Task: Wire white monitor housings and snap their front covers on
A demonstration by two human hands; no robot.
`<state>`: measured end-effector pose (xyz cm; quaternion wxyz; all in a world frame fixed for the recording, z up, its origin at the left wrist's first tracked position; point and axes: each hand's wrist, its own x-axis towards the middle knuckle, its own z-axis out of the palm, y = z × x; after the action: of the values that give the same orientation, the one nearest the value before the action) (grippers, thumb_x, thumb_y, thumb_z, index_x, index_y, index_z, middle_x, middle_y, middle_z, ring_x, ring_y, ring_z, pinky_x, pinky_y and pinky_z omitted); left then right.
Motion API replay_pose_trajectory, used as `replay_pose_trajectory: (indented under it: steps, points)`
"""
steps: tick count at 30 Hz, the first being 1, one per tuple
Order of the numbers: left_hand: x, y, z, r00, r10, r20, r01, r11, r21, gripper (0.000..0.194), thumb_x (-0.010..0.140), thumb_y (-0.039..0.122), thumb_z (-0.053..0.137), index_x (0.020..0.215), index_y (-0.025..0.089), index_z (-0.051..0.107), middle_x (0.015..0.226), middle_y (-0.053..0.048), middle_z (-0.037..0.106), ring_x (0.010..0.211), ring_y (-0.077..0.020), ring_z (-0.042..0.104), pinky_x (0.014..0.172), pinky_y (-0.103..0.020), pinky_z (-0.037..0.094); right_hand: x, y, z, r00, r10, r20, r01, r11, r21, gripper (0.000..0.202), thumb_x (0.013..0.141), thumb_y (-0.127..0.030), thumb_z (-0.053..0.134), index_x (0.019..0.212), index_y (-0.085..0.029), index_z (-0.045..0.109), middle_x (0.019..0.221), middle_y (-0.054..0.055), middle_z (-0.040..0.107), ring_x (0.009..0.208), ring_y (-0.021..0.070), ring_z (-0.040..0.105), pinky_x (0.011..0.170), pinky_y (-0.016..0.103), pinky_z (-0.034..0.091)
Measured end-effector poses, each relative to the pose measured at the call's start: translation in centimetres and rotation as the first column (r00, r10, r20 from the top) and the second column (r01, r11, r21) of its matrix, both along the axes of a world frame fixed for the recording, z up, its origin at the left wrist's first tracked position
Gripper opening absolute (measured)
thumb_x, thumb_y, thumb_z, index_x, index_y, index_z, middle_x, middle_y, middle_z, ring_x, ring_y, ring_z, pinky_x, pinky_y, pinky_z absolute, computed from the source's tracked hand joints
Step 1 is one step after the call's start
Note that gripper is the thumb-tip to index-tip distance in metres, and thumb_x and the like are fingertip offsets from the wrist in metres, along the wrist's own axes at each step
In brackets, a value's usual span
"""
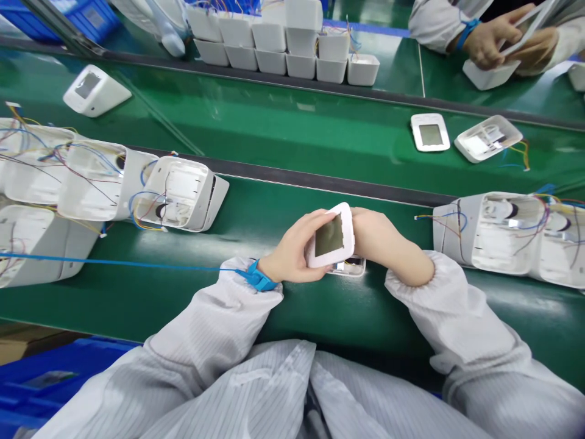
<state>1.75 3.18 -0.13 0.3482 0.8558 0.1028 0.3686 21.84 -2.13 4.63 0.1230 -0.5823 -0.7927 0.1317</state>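
Observation:
A white front panel with a dark grey display screen [329, 236] is tilted up in my left hand [298, 249], which has its thumb and fingers at the panel's edges. My right hand [371, 233] reaches behind the panel's right side; its fingers are hidden there, so what they touch cannot be seen. Beneath the panel, a white open housing [354, 267] with parts and wires inside lies on the green work surface [292, 317], mostly covered by the panel and my hands.
White housings with loose wires stand at left [178, 192] and right [505, 231]. On the green strip beyond lie a finished-looking unit [97, 90], a display panel [430, 132] and an open shell [488, 139]. Stacked housings [269, 46] and a co-worker's hands [496, 42] are across. A blue cord [137, 263] trails from my left wristband.

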Motion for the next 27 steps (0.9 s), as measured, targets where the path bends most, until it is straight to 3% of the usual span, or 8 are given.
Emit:
replay_pose_trajectory:
  steps: [5, 9, 10, 13, 15, 18, 22, 27]
  points:
    - [-0.2, 0.4, 0.5, 0.996, -0.048, -0.078, 0.053, 0.997, 0.055, 0.093, 0.071, 0.038, 0.072, 0.151, 0.019, 0.030, 0.142, -0.021, 0.046, 0.129, -0.0384, 0.049, 0.106, -0.053, 0.043, 0.6, 0.5, -0.1, 0.998, -0.016, -0.059, 0.012, 0.998, -0.067, 0.014, 0.079, -0.020, 0.066, 0.091, -0.020, 0.073, 0.092, 0.007, 0.074, 0.078, 0.0224, 0.068, 0.062, 0.030, 0.048]
    - [-0.2, 0.7, 1.1, 0.950, -0.152, -0.273, 0.192, 0.973, 0.128, 0.090, 0.072, 0.036, 0.071, 0.151, 0.023, 0.031, 0.141, -0.019, 0.048, 0.125, -0.0378, 0.051, 0.103, -0.055, 0.043, 2.7, 1.4, 0.5, 0.946, 0.029, -0.323, -0.114, 0.962, -0.248, 0.016, 0.081, -0.016, 0.061, 0.086, -0.023, 0.075, 0.090, 0.003, 0.076, 0.078, 0.0189, 0.069, 0.068, 0.029, 0.052]
    - [-0.2, 0.7, 1.2, 0.940, -0.152, -0.305, 0.201, 0.970, 0.134, 0.090, 0.072, 0.037, 0.071, 0.151, 0.024, 0.031, 0.142, -0.019, 0.047, 0.126, -0.0385, 0.050, 0.103, -0.056, 0.042, 3.1, 1.6, 0.7, 0.922, -0.017, -0.387, -0.089, 0.963, -0.254, 0.016, 0.083, -0.017, 0.061, 0.087, -0.023, 0.075, 0.090, 0.002, 0.076, 0.080, 0.0185, 0.070, 0.071, 0.029, 0.052]
    - [-0.2, 0.7, 1.0, 0.921, -0.127, -0.370, 0.192, 0.970, 0.147, 0.091, 0.072, 0.046, 0.073, 0.151, 0.024, 0.033, 0.148, -0.021, 0.042, 0.130, -0.0416, 0.046, 0.104, -0.060, 0.039, 3.1, 1.9, 0.8, 0.790, -0.247, -0.561, 0.152, 0.966, -0.211, 0.016, 0.086, -0.021, 0.060, 0.093, -0.020, 0.074, 0.096, 0.003, 0.076, 0.085, 0.0182, 0.071, 0.079, 0.032, 0.054]
    - [-0.3, 0.7, 0.8, 0.916, -0.113, -0.386, 0.186, 0.970, 0.156, 0.095, 0.070, 0.054, 0.074, 0.150, 0.024, 0.034, 0.149, -0.022, 0.040, 0.130, -0.0429, 0.045, 0.104, -0.061, 0.038, 2.1, 1.9, 0.4, 0.709, -0.300, -0.638, 0.196, 0.953, -0.231, 0.018, 0.086, -0.025, 0.061, 0.098, -0.018, 0.073, 0.098, 0.005, 0.076, 0.087, 0.0181, 0.071, 0.081, 0.032, 0.055]
    - [-0.3, 0.7, 0.9, 0.908, -0.091, -0.408, 0.157, 0.979, 0.133, 0.097, 0.068, 0.061, 0.075, 0.149, 0.023, 0.037, 0.144, -0.021, 0.046, 0.128, -0.0417, 0.046, 0.104, -0.060, 0.040, 0.2, 1.6, -0.4, 0.712, -0.299, -0.636, 0.130, 0.945, -0.300, 0.023, 0.086, -0.030, 0.064, 0.104, -0.018, 0.071, 0.095, 0.005, 0.076, 0.082, 0.0170, 0.069, 0.076, 0.032, 0.055]
    - [-0.3, 0.5, 1.3, 0.874, -0.062, -0.481, 0.134, 0.984, 0.118, 0.093, 0.070, 0.065, 0.073, 0.147, 0.026, 0.039, 0.143, -0.018, 0.047, 0.128, -0.0388, 0.046, 0.104, -0.058, 0.042, -0.8, 1.5, -1.3, 0.724, -0.335, -0.603, 0.157, 0.931, -0.329, 0.025, 0.086, -0.034, 0.065, 0.105, -0.019, 0.071, 0.093, 0.004, 0.075, 0.078, 0.0161, 0.068, 0.073, 0.031, 0.055]
    - [0.2, -0.7, 1.2, 0.872, 0.034, -0.488, 0.039, 0.990, 0.138, 0.110, 0.063, 0.064, 0.077, 0.150, 0.019, 0.028, 0.150, -0.023, 0.035, 0.136, -0.0431, 0.036, 0.109, -0.061, 0.036, -0.9, 1.4, -1.7, 0.710, -0.337, -0.618, 0.276, 0.941, -0.196, 0.021, 0.085, -0.032, 0.064, 0.102, -0.021, 0.071, 0.097, 0.004, 0.075, 0.081, 0.0173, 0.068, 0.075, 0.033, 0.055]
